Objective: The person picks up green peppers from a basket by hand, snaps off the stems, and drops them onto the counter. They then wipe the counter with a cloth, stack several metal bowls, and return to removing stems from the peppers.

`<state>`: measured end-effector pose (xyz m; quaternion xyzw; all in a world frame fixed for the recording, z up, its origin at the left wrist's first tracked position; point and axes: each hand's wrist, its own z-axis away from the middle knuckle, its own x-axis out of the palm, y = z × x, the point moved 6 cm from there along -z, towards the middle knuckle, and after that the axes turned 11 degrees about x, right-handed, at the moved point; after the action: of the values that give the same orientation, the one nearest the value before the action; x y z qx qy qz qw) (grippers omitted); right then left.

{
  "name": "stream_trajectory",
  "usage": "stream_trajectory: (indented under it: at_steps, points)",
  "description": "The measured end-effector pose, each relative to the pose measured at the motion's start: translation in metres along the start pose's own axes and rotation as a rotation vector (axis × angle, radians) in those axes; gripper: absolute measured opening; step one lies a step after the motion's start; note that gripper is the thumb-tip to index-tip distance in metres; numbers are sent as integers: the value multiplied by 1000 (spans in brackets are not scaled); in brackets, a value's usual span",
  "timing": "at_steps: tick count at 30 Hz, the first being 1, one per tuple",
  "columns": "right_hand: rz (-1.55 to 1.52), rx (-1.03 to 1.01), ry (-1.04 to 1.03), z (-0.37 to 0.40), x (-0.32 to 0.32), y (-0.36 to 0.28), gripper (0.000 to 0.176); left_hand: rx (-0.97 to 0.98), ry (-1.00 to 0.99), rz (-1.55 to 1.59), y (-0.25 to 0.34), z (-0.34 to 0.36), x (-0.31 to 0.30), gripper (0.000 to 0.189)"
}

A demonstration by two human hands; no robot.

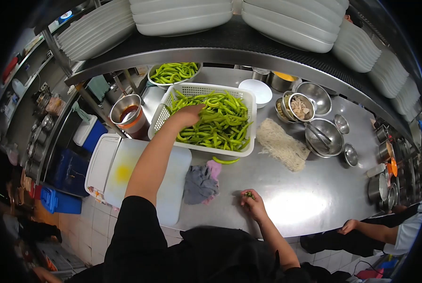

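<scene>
A white perforated basket (157,123) full of long green chili peppers (225,123) stands on the steel counter. My left hand (190,115) reaches over its left side, touching the peppers; its fingertips are partly lost among them. Lower down, near the counter's front edge, my right hand (253,205) is closed around a small bunch of green bits that look like pepper stems. One loose green chili pepper (225,161) lies just in front of the basket. Beside it is a crumpled grey and pink cloth (200,184).
A white cutting board (147,162) with a yellow stain lies at left. Dried noodles (282,144), metal bowls (324,137) and a white bowl (255,92) stand right. Stacked plates (291,23) fill the overhead shelf (182,56). Another person's hand (347,227) shows at lower right.
</scene>
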<state>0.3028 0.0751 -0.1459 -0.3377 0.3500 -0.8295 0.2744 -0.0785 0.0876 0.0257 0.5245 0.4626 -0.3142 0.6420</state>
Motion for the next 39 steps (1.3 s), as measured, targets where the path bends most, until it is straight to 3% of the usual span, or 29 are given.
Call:
stream_trajectory:
  at_steps: [5, 7, 10, 14, 17, 19, 20, 24, 26, 27, 29, 33, 35, 39]
  points:
    - [20, -25, -1, -4, 11, -18, 16, -119, 166, 170, -10, 18, -24, 44]
    - [22, -22, -9, -4, 18, -24, 15, -150, 225, 383, -17, 22, -26, 37]
    - [-16, -40, -26, -8, 24, -33, 11, -41, 409, 534, -24, 26, -33, 31]
    - [-23, -88, -40, -17, 35, -57, 11, -8, 438, 631, -23, 27, -34, 28]
    - [26, -113, -6, -17, 56, -86, 13, -120, 349, 630, -30, 27, -19, 28]
    - [96, -150, -14, -20, 68, -105, 13, 235, 605, -81, -7, 34, -34, 29]
    - [135, -175, -2, -23, 71, -110, 17, 116, 515, 72, -18, 30, -28, 30]
    - [249, -200, -8, -25, 91, -139, 21, 128, 529, -60, -26, 32, -33, 31]
    - [288, -257, 5, -28, 99, -150, 20, -99, 237, 514, -15, 45, -34, 32]
    - [287, -256, 4, -29, 102, -154, 20, -100, 237, 514, -10, 52, -36, 32]
    - [243, -305, 61, -31, 107, -165, 26, 15, 218, 887, 7, 63, -29, 31]
    - [121, -367, 91, -36, 122, -186, 24, 56, 171, 975, 36, 91, -9, 30]
    - [45, -292, 77, -39, 124, -187, 22, 55, 165, 996, 49, 104, 0, 30]
    - [117, -308, 94, -41, 121, -185, 19, 66, 205, 946, 59, 124, 10, 26]
